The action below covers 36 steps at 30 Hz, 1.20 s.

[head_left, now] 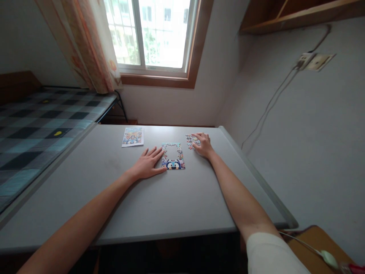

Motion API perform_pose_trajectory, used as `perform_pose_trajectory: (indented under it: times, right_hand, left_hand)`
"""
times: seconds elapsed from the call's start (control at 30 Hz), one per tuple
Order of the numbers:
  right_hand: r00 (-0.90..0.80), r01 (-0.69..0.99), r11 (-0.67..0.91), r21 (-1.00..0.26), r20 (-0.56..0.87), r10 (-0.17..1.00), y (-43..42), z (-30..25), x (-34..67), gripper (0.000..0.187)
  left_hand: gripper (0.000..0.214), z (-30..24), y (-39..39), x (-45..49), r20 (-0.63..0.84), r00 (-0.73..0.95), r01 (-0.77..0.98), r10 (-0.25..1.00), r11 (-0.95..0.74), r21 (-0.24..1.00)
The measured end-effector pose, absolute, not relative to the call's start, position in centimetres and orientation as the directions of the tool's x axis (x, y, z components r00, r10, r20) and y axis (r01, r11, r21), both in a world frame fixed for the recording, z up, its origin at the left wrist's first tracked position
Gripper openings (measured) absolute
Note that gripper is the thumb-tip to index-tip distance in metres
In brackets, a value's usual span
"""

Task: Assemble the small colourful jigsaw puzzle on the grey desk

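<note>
A partly assembled jigsaw puzzle [173, 164] lies flat on the grey table, its border and lower picture joined around a bare middle. My left hand [147, 163] rests flat with fingers spread, fingertips and thumb at the puzzle's left edge. To the right of it, my right hand [203, 145] is over a group of loose puzzle pieces [189, 141], thumb and forefinger apart and pointing left among them. Part of that group is hidden by the hand. No piece can be made out between the fingers.
On the table [171, 201], a printed picture sheet [133, 137] lies at the back left. A bed with a checked cover [57, 114] stands on the left. A window [154, 34] and curtain [82, 42] are behind. Cables [264, 112] hang down the right wall.
</note>
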State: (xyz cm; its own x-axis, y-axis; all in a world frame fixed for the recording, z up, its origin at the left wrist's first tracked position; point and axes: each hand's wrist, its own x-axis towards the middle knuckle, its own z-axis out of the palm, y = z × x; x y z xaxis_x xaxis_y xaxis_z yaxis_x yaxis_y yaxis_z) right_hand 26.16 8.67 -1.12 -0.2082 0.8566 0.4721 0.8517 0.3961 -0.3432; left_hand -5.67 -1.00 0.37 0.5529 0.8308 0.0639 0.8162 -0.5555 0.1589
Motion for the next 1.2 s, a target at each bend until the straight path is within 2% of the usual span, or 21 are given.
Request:
perform_pose_trajectory:
  times: [0.23, 0.53, 0.9, 1.2]
  right_hand:
    - [-0.179, 0.885, 0.345, -0.312, 0.455, 0.872, 8.7, -1.0, 26.2, 0.045]
    - [-0.116, 0.862, 0.329, -0.385, 0.482, 0.868, 9.0, -0.8, 26.1, 0.05]
    - [-0.049, 0.842, 0.292, -0.454, 0.474, 0.879, 8.6, -0.1, 25.9, 0.04]
    - [-0.125, 0.722, 0.425, -0.546, 0.501, 0.856, 9.1, -0.7, 26.2, 0.028]
  left_hand:
    - [0.085, 0.3, -1.0, -5.7, 0.072, 0.557, 0.813, 0.827, -0.561, 0.153]
    - [0.085, -0.1, -0.8, -5.8, 0.085, 0.56, 0.812, 0.824, -0.566, 0.145]
    - [0.084, -0.2, -0.7, -5.9, 0.086, 0.561, 0.811, 0.823, -0.568, 0.139]
    - [0.085, 0.1, -0.8, -5.7, 0.078, 0.559, 0.814, 0.826, -0.564, 0.139]
